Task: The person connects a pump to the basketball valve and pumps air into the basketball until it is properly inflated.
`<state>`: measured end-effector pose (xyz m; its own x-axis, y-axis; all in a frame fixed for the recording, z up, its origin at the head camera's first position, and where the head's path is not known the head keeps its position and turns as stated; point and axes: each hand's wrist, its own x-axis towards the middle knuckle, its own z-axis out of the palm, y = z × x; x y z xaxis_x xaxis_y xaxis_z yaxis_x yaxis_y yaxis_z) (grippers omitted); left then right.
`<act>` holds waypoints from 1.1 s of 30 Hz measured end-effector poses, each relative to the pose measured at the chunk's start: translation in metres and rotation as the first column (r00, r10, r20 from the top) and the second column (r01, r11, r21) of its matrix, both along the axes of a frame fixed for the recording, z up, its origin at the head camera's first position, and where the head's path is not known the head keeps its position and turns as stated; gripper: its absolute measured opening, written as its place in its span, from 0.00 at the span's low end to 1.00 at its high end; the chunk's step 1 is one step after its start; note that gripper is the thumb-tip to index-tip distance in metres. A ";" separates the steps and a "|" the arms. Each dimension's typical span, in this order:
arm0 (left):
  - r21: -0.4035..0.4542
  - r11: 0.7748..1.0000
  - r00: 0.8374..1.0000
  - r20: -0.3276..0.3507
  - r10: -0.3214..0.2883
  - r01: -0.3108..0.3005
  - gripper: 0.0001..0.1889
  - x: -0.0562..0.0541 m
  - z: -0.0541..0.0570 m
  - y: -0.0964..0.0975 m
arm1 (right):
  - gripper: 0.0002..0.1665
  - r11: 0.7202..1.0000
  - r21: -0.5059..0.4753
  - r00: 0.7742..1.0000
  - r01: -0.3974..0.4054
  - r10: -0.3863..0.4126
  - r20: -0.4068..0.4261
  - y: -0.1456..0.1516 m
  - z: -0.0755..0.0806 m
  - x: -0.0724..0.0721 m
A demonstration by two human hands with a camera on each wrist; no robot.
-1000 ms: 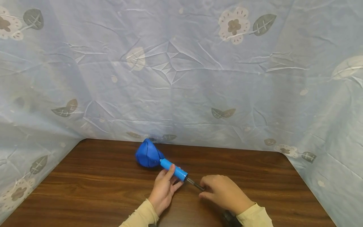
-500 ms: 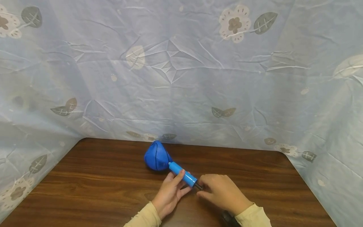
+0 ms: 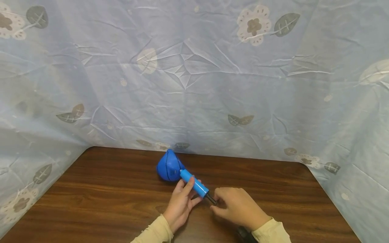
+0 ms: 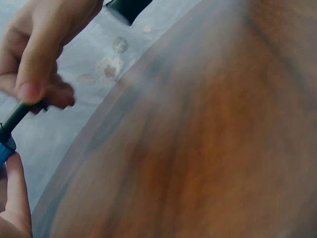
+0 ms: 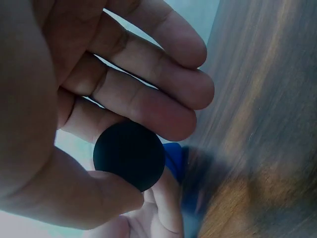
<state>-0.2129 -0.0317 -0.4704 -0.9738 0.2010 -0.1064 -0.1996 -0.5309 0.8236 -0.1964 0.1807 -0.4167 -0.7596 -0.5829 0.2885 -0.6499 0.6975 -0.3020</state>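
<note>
A blue ball (image 3: 169, 166), sagging and pointed at its top, is at the nozzle end of a blue hand pump (image 3: 195, 184) in the head view. My left hand (image 3: 181, 206) holds the pump's barrel, thumb along the upper side. A short length of dark plunger rod (image 3: 211, 199) shows between the barrel and my right hand (image 3: 240, 207). In the right wrist view, the thumb and fingers of that hand pinch the round black end of the plunger (image 5: 129, 156). The left wrist view catches the dark rod (image 4: 19, 116) under the right thumb.
The dark wood-grain table (image 3: 100, 189) carries the work. A pale blue floral cloth (image 3: 206, 101) hangs behind it and along both sides. A black device (image 3: 244, 233) sits at my right wrist, by the cream sleeve (image 3: 271, 231).
Barrel and ball first moved right toward my right hand, shortening the exposed rod. Since then they have shifted slightly back to the upper left. The right hand has stayed nearly still.
</note>
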 end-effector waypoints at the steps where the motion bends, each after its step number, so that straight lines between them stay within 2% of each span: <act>1: -0.003 1.000 1.000 -0.005 0.010 -0.010 0.34 -0.001 0.000 -0.002 | 0.13 1.000 0.002 1.000 -0.001 0.001 0.004 0.000 0.000 0.000; 10: -0.019 0.991 0.990 -0.034 0.134 -0.134 0.35 -0.012 0.000 -0.019 | 0.13 0.999 0.037 0.993 0.017 -0.021 0.120 0.002 0.006 0.002; 18: 0.000 0.971 0.971 -0.029 0.238 -0.238 0.35 -0.022 0.000 -0.032 | 0.12 1.000 0.027 0.991 0.001 -0.005 0.135 0.003 0.008 0.004; 28: -0.009 0.966 0.966 -0.022 0.257 -0.257 0.33 -0.022 0.000 -0.033 | 0.10 1.000 0.014 0.990 -0.010 0.008 0.143 0.004 0.005 0.003; 33: -0.030 0.960 0.961 -0.015 0.277 -0.277 0.31 -0.023 0.002 -0.033 | 0.11 1.000 0.014 0.994 -0.018 0.016 0.104 0.003 0.006 0.003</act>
<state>-0.2356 -0.0643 -0.4687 -0.9920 -0.0804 -0.0975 -0.0392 -0.5378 0.8422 -0.1937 0.1838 -0.4111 -0.7749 -0.5996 0.1999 -0.6274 0.6914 -0.3582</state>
